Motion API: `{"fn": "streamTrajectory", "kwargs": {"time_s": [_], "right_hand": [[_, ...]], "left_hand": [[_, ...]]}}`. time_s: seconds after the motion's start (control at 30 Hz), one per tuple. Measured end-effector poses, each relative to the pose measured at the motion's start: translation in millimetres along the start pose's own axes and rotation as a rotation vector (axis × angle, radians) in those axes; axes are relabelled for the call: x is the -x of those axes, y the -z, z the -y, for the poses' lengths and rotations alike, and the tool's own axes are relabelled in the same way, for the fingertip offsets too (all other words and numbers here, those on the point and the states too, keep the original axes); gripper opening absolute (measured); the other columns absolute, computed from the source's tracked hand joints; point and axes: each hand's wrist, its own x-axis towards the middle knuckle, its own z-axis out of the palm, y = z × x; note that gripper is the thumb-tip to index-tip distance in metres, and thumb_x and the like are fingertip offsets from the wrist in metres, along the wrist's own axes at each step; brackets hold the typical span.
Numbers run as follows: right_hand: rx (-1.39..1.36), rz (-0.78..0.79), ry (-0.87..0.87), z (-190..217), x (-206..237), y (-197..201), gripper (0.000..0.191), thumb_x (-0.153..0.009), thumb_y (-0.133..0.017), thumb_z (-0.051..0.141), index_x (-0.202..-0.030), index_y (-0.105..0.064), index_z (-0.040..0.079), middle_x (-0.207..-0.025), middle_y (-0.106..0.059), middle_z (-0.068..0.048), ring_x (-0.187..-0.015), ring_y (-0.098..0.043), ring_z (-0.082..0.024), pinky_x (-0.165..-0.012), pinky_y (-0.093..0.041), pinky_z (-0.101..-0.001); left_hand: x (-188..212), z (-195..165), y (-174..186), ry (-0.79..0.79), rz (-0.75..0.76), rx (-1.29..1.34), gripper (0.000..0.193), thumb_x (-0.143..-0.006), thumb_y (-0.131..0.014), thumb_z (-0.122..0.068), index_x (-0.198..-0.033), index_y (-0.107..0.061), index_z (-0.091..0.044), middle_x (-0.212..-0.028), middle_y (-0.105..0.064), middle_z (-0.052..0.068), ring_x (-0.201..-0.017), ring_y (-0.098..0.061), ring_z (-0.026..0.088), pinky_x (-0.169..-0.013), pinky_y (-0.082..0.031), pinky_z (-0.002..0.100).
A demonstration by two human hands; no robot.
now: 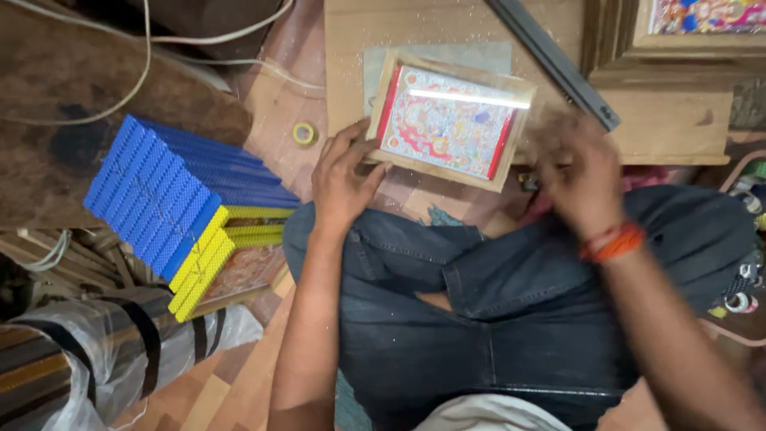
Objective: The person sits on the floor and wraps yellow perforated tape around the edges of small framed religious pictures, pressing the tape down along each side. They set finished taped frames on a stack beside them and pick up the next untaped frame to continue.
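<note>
The left hand (341, 182) rests with spread fingers on the near left corner of the small pale wooden frame holding a red-bordered, brightly patterned picture under glass (448, 121), which lies tilted on the low wooden surface (351, 48) just beyond the person's crossed knees in blue jeans (511, 295). The right hand (576, 174), blurred in motion, hovers at the frame's right end with fingers curled, though I cannot tell whether its grip encloses anything. This looks like steadying the frame while its right side is worked; any further handling calls for a firm left hold, since the glass front would slide easily.
</note>
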Motion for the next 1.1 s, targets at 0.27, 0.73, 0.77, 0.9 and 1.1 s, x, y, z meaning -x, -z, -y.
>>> {"fn": "streamTrajectory", "kwargs": {"time_s": [0.27,0.73,0.77,0.9,1.1], "right_hand": [[0.246,0.397,0.386,-42.6,-67.0,11.3,0.03,-0.079,-0.078,0.015,-0.109,-0.076,0.01,-0.13,-0.07,-0.008,-0.115,-0.064,-0.032,-0.093,-0.053,-0.0426],[0.348,0.347,0.367,-63.2,-51.9,3.6,0.03,-0.084,-0.081,0.025,-0.11,-0.077,0.012,-0.122,-0.072,-0.005,-0.11,-0.066,-0.027,-0.095,-0.055,-0.0409],[0.362,0.358,0.358,-64.7,-50.5,3.9,0.031,-0.083,-0.082,0.026,-0.111,-0.077,0.013,-0.123,-0.072,-0.005,-0.11,-0.067,-0.027,-0.095,-0.055,-0.0409],[0.377,0.362,0.348,-76.0,-45.5,2.3,0.033,-0.084,-0.083,0.026,-0.112,-0.076,0.011,-0.125,-0.071,-0.006,-0.112,-0.067,-0.028,-0.093,-0.055,-0.039],[0.177,0.34,0.319,-95.6,-40.6,-8.6,0.036,-0.081,-0.086,0.014,-0.116,-0.076,0.011,-0.129,-0.068,-0.01,-0.111,-0.064,-0.027,-0.099,-0.051,-0.0385]], "left_hand": [[-13.0,9.9,0.4,-0.041,0.093,0.026,0.041,-0.074,-0.088,-0.007,-0.113,-0.076,-0.003,-0.139,-0.066,0.011,-0.119,-0.063,0.032,-0.102,-0.052,0.04],[-26.5,1.1,6.0,-0.104,0.113,-0.083,0.052,-0.066,-0.094,-0.019,-0.112,-0.074,-0.004,-0.136,-0.062,0.011,-0.12,-0.059,0.033,-0.099,-0.05,0.042],[-28.0,0.7,6.1,-0.109,0.104,-0.077,0.052,-0.067,-0.093,-0.019,-0.113,-0.073,-0.004,-0.137,-0.062,0.011,-0.12,-0.059,0.033,-0.099,-0.051,0.041],[-26.3,13.3,8.2,-0.151,0.116,-0.039,0.052,-0.07,-0.09,-0.019,-0.117,-0.072,-0.004,-0.135,-0.062,0.012,-0.121,-0.058,0.033,-0.099,-0.05,0.041],[-23.0,87.5,19.4,0.333,-0.429,0.155,0.032,-0.08,-0.08,-0.017,-0.11,-0.075,-0.007,-0.119,-0.072,0.013,-0.108,-0.067,0.03,-0.096,-0.055,0.04]]}}
